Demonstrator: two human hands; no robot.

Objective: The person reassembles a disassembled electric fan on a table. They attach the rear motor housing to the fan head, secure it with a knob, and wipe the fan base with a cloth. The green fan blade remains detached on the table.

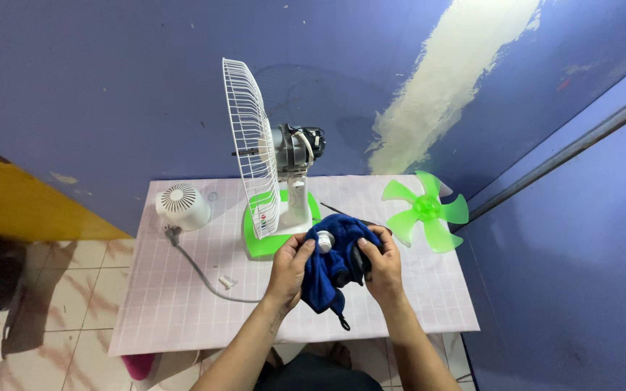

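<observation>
Both my hands hold a dark blue cloth [331,271] above the near part of a small table [175,304] covered in a pale checked sheet. My left hand [289,262] grips the cloth's left side, its thumb touching a small white round cap [322,241] wrapped in the cloth. My right hand [382,262] grips the cloth's right side over a dark part I cannot make out. Just behind stands a desk fan [284,195] with a green base, a white rear grille and a bare motor.
A green fan blade [427,210] lies at the table's far right. A white motor cover [181,206] sits at the far left, with a grey cord [201,271] and a small white piece [226,281] nearby. Blue walls close in behind and right.
</observation>
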